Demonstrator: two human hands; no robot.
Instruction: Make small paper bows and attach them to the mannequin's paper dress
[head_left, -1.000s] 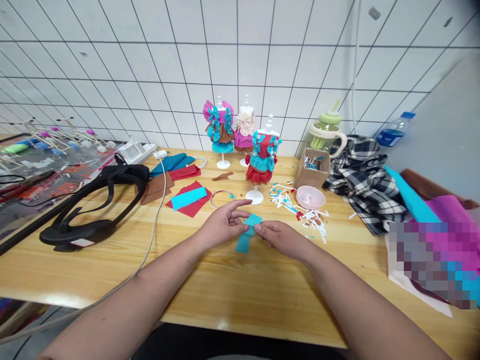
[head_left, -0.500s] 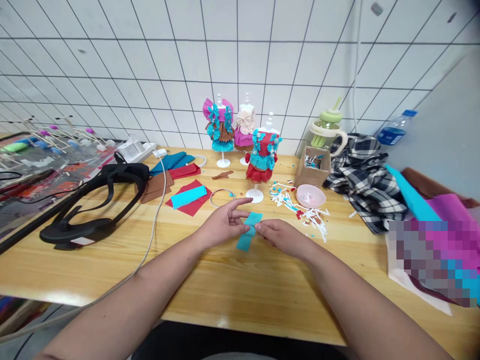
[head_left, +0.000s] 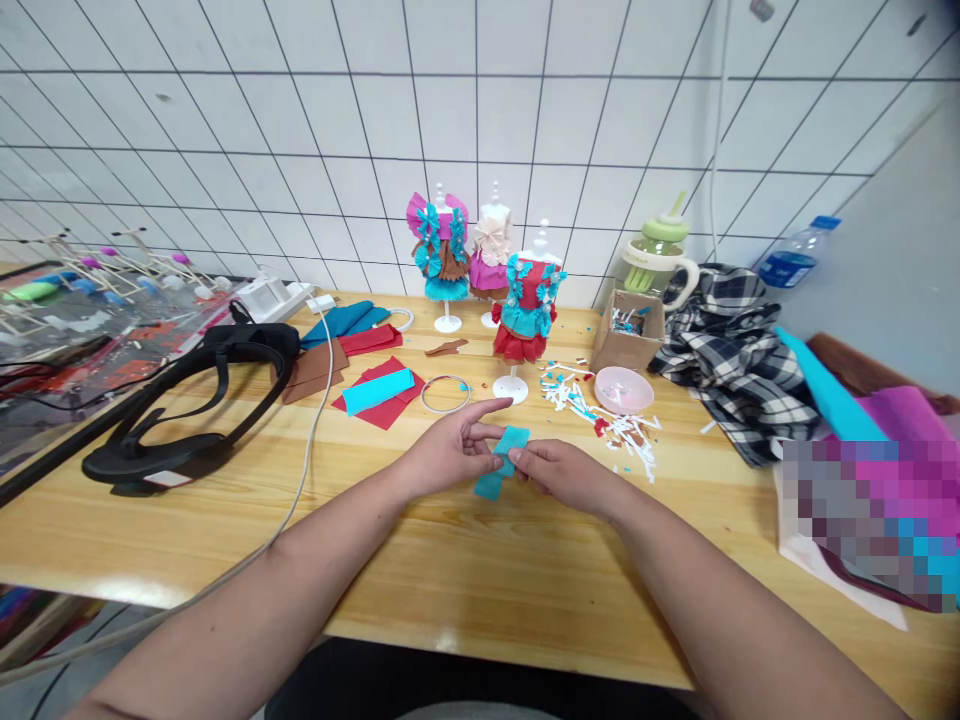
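Between my hands is a short strip of turquoise crepe paper [head_left: 490, 486], held above the table and pinched in at its middle. My left hand [head_left: 453, 452] grips its left side between thumb and fingers, with the index finger stretched out above. From the other side my right hand [head_left: 564, 472] pinches the strip with thumb and forefinger. Just beyond my hands stands a small dress form [head_left: 529, 310] in a red and turquoise paper dress with bows. Two more dress forms, one in pink, brown and turquoise [head_left: 442, 255] and one in cream and pink [head_left: 493, 245], stand behind it.
Left of my hands lie a folded turquoise strip [head_left: 379, 392], red paper [head_left: 390, 412], a wire ring [head_left: 445, 408] and a black headset [head_left: 187, 420]. On the right are paper scraps [head_left: 630, 440], a pink bowl [head_left: 624, 390], a cardboard box [head_left: 628, 345] and plaid cloth [head_left: 727, 350].
My hands stay almost in place around the turquoise strip. My right thumb and fingers have shifted slightly on it. The whole view has moved a little.
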